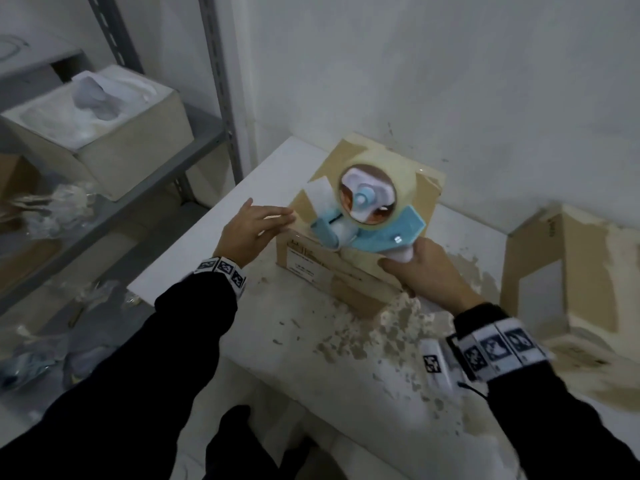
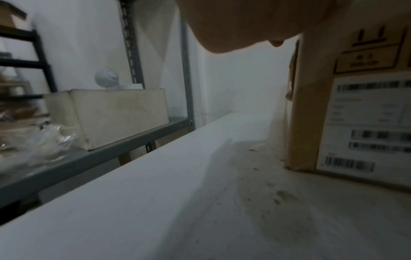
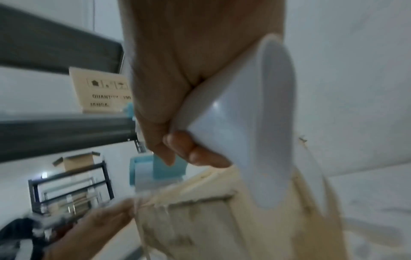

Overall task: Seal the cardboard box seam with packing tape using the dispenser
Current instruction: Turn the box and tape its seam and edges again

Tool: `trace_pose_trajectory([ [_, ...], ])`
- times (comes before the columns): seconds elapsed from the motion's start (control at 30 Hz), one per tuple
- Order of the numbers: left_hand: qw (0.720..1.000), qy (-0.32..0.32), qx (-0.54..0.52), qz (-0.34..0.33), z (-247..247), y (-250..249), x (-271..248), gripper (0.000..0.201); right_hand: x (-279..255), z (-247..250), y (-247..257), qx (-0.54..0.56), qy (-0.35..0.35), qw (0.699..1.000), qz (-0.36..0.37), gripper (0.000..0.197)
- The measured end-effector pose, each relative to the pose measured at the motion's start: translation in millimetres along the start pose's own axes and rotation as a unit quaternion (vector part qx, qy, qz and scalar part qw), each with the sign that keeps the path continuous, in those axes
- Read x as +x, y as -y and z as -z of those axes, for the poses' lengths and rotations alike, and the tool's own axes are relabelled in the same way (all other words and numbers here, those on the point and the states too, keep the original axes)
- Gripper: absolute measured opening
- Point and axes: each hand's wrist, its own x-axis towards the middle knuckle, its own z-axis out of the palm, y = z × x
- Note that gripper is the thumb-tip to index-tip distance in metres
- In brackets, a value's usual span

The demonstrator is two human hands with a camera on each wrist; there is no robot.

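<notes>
Standing on a white table against the wall, the brown cardboard box shows strips of old tape across its top and ragged, peeling patches down its near corner. A white shipping label with barcodes covers one side; its print is too blurred to read, though a panel above it appears to say "Side Up". The tape dispenser, pale blue with a white handle and a roll of clear packing tape, sits tilted over the box's top near edge. The right hand wraps its fingers round the white handle, gripping it from below and behind. The left hand hovers at the box's left upper corner, fingers extended and relaxed, holding nothing; whether the fingertips touch the cardboard cannot be told. Both wrists wear bands of black-and-white markers over dark sleeves. Left of the table, a grey metal shelf carries a pale box, and a second carton on a shelving reads "QUANTITY : 100".
</notes>
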Motion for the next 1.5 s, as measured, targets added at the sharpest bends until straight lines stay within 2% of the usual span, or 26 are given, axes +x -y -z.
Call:
trace_pose_trajectory([
  [0.1,1.0,-0.021,-0.006,0.003,-9,-3,-3,0.028,-14,2,-17,0.023,-0.01,1.0,-0.016,0.012],
  [0.17,1.0,-0.012,-0.002,-0.003,-6,-3,-1,0.028,-17,3,-20,0.039,-0.026,0.999,-0.018,0.019],
  [0.33,1.0,-0.005,0.018,0.006,-1,-1,4,0.035,-43,44,-42,0.017,-0.065,0.997,-0.034,0.035],
  [0.47,0.999,-0.003,0.021,0.024,-9,-14,4,0.029,-47,46,-51,-0.009,-0.074,0.997,-0.037,0.033],
  [0.6,1.0,-0.012,0.013,0.02,0,-24,5,0.037,-45,40,-53,-0.025,-0.1,0.994,-0.038,0.034],
  [0.7,0.999,-0.021,0.031,-0.007,4,-41,13,0.035,-46,41,-58,-0.026,-0.108,0.993,-0.037,0.028],
  [0.8,0.993,-0.035,0.053,-0.1,-10,-70,24,0.03,-48,42,-59,-0.045,-0.106,0.993,-0.034,0.016],
  [0.87,0.986,0.027,0.035,-0.16,-31,-91,26,0.035,-49,41,-60,-0.042,-0.105,0.993,-0.036,0.016],
  [0.93,0.978,0.086,0.048,-0.182,-52,-107,21,0.043,-50,41,-59,-0.017,-0.102,0.994,-0.043,0.019],
  [1.0,0.975,0.09,0.079,-0.186,-64,-115,16,0.049,-50,42,-59,0.004,-0.101,0.994,-0.046,0.019],
  [1.1,0.975,0.047,0.105,-0.189,-70,-114,12,0.05,-50,45,-61,0.01,-0.09,0.994,-0.062,0.014],
  [1.37,0.978,0.017,0.074,-0.194,-78,-103,18,0.041,-48,52,-72,0.033,-0.078,0.994,-0.063,0.036],
  [1.5,0.98,0.026,0.071,-0.184,-80,-100,18,0.045,-49,56,-80,0.037,-0.073,0.995,-0.063,0.038],
])
